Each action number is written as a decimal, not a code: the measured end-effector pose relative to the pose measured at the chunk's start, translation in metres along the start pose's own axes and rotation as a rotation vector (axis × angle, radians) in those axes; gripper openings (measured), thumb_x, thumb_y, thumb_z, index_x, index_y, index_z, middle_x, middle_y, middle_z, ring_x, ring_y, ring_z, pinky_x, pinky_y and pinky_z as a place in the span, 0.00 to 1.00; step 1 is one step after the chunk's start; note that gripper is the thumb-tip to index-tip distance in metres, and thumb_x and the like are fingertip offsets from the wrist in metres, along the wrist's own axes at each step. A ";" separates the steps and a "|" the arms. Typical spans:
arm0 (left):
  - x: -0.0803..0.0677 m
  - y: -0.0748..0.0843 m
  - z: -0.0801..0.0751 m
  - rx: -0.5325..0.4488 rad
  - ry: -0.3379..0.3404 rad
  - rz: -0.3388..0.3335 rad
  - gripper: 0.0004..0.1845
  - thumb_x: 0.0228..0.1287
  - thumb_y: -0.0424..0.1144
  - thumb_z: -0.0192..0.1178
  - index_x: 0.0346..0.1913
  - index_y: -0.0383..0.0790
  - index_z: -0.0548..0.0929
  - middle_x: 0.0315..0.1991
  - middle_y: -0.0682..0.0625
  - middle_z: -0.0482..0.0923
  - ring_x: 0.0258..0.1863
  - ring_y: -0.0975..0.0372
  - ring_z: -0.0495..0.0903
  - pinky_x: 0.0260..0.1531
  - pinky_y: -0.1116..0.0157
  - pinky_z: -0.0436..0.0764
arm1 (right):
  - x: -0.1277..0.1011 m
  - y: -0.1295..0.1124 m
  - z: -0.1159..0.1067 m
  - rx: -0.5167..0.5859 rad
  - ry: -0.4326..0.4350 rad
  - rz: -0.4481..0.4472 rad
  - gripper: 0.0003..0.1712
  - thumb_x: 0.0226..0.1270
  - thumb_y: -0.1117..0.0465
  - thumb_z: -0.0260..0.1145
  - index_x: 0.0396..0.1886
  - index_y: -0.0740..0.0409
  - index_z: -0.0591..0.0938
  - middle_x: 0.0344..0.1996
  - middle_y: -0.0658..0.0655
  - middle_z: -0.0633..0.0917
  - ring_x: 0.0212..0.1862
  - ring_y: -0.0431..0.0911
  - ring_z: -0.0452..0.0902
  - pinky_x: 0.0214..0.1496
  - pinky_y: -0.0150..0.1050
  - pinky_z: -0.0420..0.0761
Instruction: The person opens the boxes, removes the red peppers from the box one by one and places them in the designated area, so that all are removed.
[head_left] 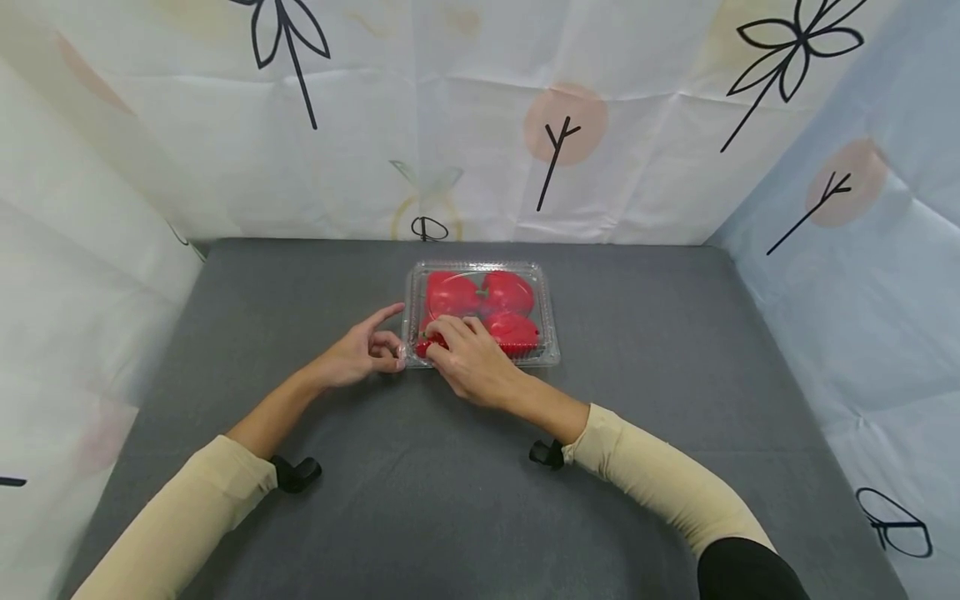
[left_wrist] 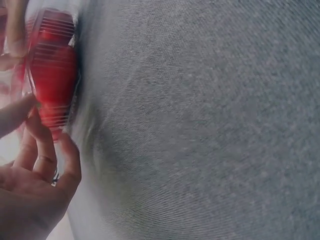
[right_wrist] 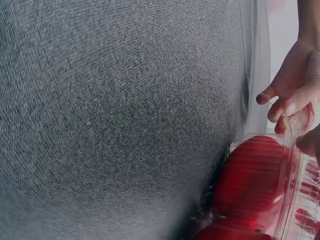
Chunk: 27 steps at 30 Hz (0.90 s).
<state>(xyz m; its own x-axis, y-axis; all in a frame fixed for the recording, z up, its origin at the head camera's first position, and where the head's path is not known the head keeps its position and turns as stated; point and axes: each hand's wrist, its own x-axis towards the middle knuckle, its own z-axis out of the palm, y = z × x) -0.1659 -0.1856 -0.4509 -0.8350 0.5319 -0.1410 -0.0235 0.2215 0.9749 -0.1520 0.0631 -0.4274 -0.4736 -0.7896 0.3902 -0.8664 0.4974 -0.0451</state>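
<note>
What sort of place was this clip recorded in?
Probably a staged recording booth, not a kitchen or shop: a grey cloth-covered table is walled on three sides by creased printed sheets, and it bears only a clear plastic clamshell of red peppers that both hands work on.

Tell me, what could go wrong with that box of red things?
The right hand presses on the clear plastic box, so its thin lid might buckle onto the red fruit. The left hand only pinches the corner rim with its fingertips, so the box could slip from that grip on the grey cloth.
</note>
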 end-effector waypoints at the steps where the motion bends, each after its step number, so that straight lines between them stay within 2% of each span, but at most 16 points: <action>1: 0.000 0.000 0.000 0.000 0.002 0.005 0.50 0.61 0.20 0.62 0.79 0.38 0.44 0.39 0.38 0.80 0.30 0.59 0.81 0.39 0.68 0.80 | 0.000 0.000 0.000 0.000 0.006 -0.001 0.10 0.61 0.59 0.73 0.40 0.56 0.84 0.52 0.58 0.79 0.59 0.52 0.71 0.59 0.48 0.72; 7: -0.001 -0.002 -0.001 0.009 0.003 -0.012 0.50 0.61 0.20 0.62 0.80 0.40 0.45 0.38 0.40 0.81 0.30 0.51 0.81 0.39 0.67 0.81 | 0.000 -0.001 0.001 -0.030 0.027 -0.015 0.11 0.59 0.57 0.75 0.39 0.55 0.84 0.51 0.57 0.80 0.58 0.51 0.72 0.58 0.48 0.73; 11: 0.000 0.000 -0.003 0.003 -0.013 -0.028 0.49 0.63 0.24 0.63 0.80 0.43 0.46 0.40 0.40 0.82 0.34 0.55 0.83 0.41 0.66 0.81 | -0.001 -0.001 0.001 -0.060 0.027 -0.026 0.09 0.61 0.58 0.74 0.38 0.54 0.84 0.51 0.57 0.80 0.58 0.50 0.72 0.57 0.48 0.73; 15: -0.001 0.000 -0.005 -0.050 -0.028 -0.037 0.48 0.65 0.26 0.62 0.80 0.44 0.45 0.40 0.41 0.81 0.37 0.60 0.83 0.44 0.66 0.81 | 0.000 0.000 0.000 -0.067 0.046 -0.044 0.07 0.63 0.58 0.72 0.38 0.54 0.84 0.51 0.57 0.79 0.57 0.50 0.72 0.56 0.48 0.74; 22: -0.003 -0.003 -0.005 -0.064 -0.034 -0.053 0.46 0.68 0.31 0.61 0.80 0.46 0.45 0.41 0.43 0.80 0.39 0.57 0.81 0.44 0.65 0.79 | -0.001 0.001 0.002 -0.065 0.061 -0.051 0.08 0.63 0.57 0.73 0.38 0.54 0.84 0.50 0.56 0.80 0.57 0.50 0.72 0.57 0.48 0.73; 27: -0.003 -0.002 -0.005 -0.050 -0.018 -0.050 0.44 0.69 0.32 0.62 0.80 0.45 0.47 0.41 0.43 0.82 0.38 0.60 0.81 0.43 0.62 0.80 | -0.001 0.002 0.001 -0.062 0.076 -0.055 0.08 0.63 0.57 0.73 0.37 0.54 0.85 0.50 0.57 0.80 0.57 0.51 0.73 0.57 0.47 0.74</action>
<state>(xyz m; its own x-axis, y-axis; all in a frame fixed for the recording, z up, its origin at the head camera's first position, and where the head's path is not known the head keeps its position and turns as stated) -0.1661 -0.1913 -0.4520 -0.8219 0.5361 -0.1927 -0.0930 0.2075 0.9738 -0.1537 0.0647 -0.4289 -0.4104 -0.7879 0.4592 -0.8780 0.4774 0.0345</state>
